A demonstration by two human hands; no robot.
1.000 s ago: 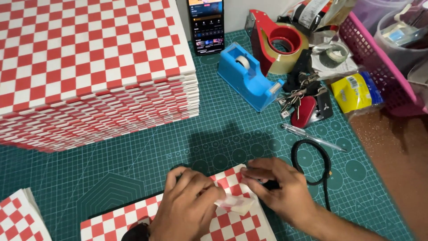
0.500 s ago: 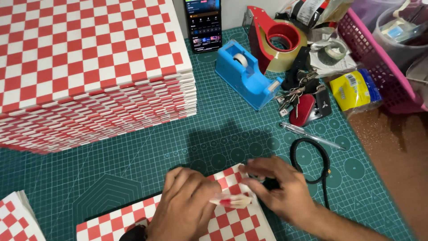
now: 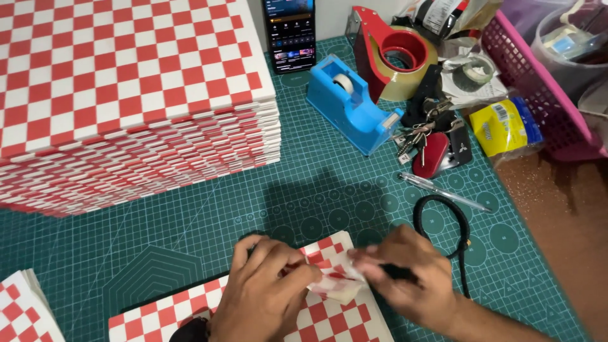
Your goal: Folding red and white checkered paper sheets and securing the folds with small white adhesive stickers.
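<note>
Head view, looking down: two bare hands meet over a red-and-white checkered sheet (image 3: 329,313) lying flat at the near edge of a green cutting mat (image 3: 190,247). The left hand (image 3: 269,297) has its fingers curled down and pinched onto a folded corner piece (image 3: 339,285) of the same checkered paper, while the right hand (image 3: 408,282) closes thumb and fingertips on that piece's opposite edge; whether anything else sits inside either grip cannot be told. The sheet looks thin, light and easily creased, likely to bend or tear if tugged, so the edges and corners appear the safest places to take hold. A tall stack of checkered sheets (image 3: 133,107) fills the upper left, well apart from the hands, with a smaller pile (image 3: 25,310) at lower left. Beyond lie a blue tape dispenser (image 3: 351,107), a red packing-tape gun (image 3: 389,50), a phone (image 3: 291,25), keys (image 3: 430,136), a pen (image 3: 443,192), a black cord loop (image 3: 453,240) and a pink basket (image 3: 538,82), crowding a brown tabletop (image 3: 563,215).
</note>
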